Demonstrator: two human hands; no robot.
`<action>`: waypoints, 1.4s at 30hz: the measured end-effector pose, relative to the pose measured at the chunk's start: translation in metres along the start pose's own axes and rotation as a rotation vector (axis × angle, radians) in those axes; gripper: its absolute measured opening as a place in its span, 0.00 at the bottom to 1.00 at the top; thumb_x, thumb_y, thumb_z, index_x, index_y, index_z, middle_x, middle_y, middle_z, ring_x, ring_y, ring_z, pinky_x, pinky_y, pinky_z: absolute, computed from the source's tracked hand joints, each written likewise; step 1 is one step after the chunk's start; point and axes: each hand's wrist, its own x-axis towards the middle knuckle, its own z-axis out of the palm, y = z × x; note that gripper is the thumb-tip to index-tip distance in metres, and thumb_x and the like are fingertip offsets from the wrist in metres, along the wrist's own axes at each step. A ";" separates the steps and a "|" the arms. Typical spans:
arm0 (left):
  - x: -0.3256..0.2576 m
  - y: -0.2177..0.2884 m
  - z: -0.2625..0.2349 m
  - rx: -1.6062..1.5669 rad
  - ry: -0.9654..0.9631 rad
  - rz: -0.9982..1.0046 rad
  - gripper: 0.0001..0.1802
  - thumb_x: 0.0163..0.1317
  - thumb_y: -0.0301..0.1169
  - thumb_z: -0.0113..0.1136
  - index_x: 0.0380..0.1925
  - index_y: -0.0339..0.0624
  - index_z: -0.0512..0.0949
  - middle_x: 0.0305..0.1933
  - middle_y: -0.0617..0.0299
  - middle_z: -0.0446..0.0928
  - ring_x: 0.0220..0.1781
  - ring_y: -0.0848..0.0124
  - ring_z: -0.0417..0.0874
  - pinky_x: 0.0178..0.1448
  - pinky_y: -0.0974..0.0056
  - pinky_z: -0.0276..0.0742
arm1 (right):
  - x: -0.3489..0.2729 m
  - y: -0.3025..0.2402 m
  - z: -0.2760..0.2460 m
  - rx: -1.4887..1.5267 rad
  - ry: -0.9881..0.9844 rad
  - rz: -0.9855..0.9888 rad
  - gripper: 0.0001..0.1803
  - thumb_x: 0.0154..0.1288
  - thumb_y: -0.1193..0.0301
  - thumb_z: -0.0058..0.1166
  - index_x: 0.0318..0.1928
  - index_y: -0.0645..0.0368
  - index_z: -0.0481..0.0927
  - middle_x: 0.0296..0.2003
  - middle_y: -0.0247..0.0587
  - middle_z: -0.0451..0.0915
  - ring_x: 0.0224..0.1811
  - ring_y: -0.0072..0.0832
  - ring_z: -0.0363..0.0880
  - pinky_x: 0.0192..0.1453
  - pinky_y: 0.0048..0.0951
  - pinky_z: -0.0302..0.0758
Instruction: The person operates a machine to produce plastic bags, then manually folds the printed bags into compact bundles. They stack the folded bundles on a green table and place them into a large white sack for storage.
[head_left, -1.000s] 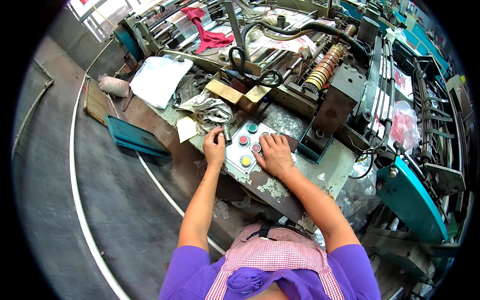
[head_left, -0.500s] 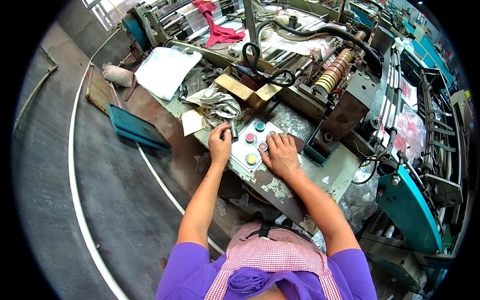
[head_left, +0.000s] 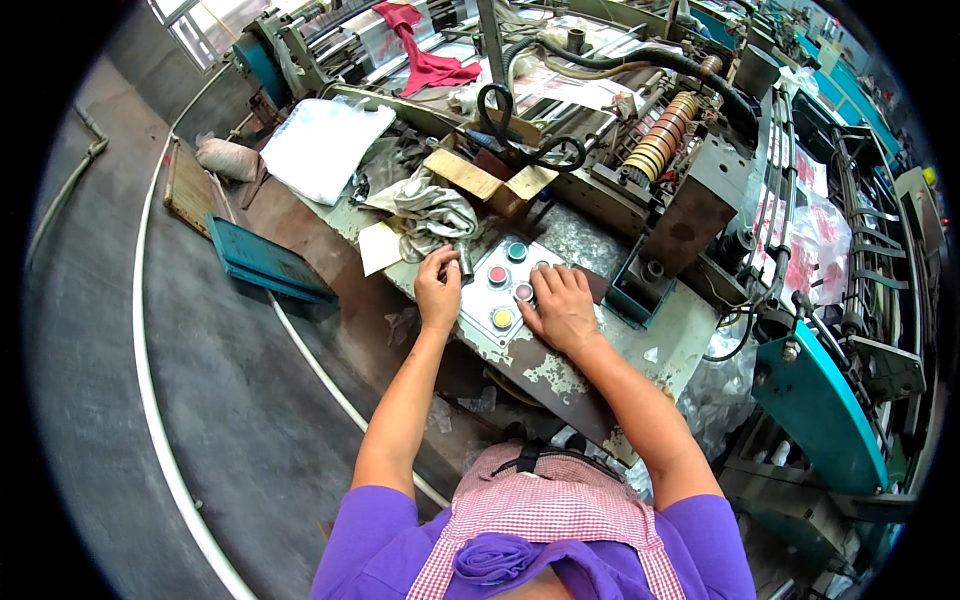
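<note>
A pale control panel [head_left: 490, 328] with green, red, dark red and yellow push buttons is set on the worn machine top. My right hand [head_left: 562, 308] lies flat over its right side, fingers stretched out and the thumb beside the dark red button [head_left: 523, 292]. At the panel's left edge, my left hand [head_left: 437, 288] has its fingers curled together next to a short dark metal cylinder [head_left: 466, 262]. Whether those fingers hold anything is hidden. Just beyond lie a crumpled grey cloth [head_left: 432, 208] and a cream piece of paper or card [head_left: 380, 248].
An open cardboard box [head_left: 468, 172] and black-handled scissors [head_left: 495, 112] are behind the panel. A white stack of sheets [head_left: 325, 145] lies farther left. On the right are a striped roller [head_left: 662, 138], a dark metal block [head_left: 697, 205] and a teal machine guard [head_left: 820, 410].
The whole view has shifted slightly. Both hands keep their places at the panel, with no visible change in their fingers.
</note>
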 end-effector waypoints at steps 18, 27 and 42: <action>0.000 -0.004 -0.003 -0.011 -0.060 -0.025 0.08 0.59 0.24 0.54 0.38 0.35 0.79 0.53 0.55 0.76 0.45 0.70 0.79 0.44 0.69 0.75 | 0.002 -0.003 -0.001 -0.005 0.017 0.009 0.26 0.55 0.57 0.55 0.47 0.64 0.75 0.48 0.46 0.75 0.53 0.39 0.70 0.57 0.39 0.64; -0.001 0.003 -0.001 -0.037 -0.084 0.030 0.08 0.54 0.23 0.54 0.35 0.38 0.79 0.52 0.55 0.77 0.53 0.59 0.75 0.56 0.60 0.71 | 0.001 -0.003 -0.004 -0.019 0.015 0.013 0.25 0.55 0.57 0.55 0.47 0.63 0.75 0.48 0.46 0.75 0.52 0.39 0.70 0.56 0.38 0.64; 0.001 0.002 -0.003 0.132 0.008 0.095 0.07 0.54 0.24 0.55 0.33 0.39 0.79 0.50 0.56 0.78 0.55 0.57 0.72 0.60 0.58 0.66 | 0.004 -0.004 0.000 -0.040 -0.035 -0.012 0.27 0.57 0.57 0.54 0.52 0.64 0.72 0.52 0.46 0.72 0.53 0.40 0.68 0.56 0.40 0.64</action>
